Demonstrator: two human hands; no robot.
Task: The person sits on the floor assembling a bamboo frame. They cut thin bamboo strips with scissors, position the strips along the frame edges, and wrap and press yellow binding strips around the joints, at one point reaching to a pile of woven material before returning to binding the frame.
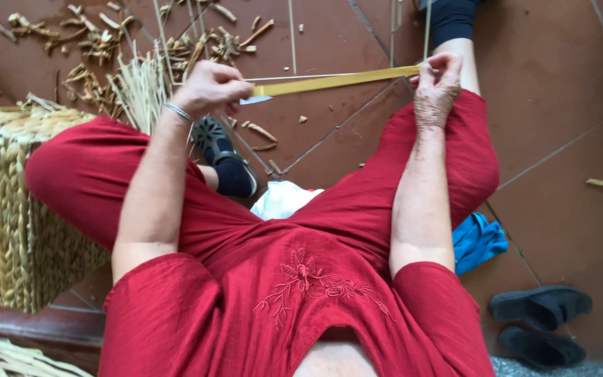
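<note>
A long, thin yellow bamboo strip is held level above the tiled floor. It looks light, springy and sharp-edged, best gripped near its ends. Its far end is pinched by the right hand; a knife blade is pressed to it in the closed left hand. A woven basket stands left of the strip.

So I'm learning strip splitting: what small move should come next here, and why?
Probably ease the knife further along the strip toward the right hand. The blade sits at the strip's end by the left hand, and the right hand pinches the far end, holding it straight.
</note>
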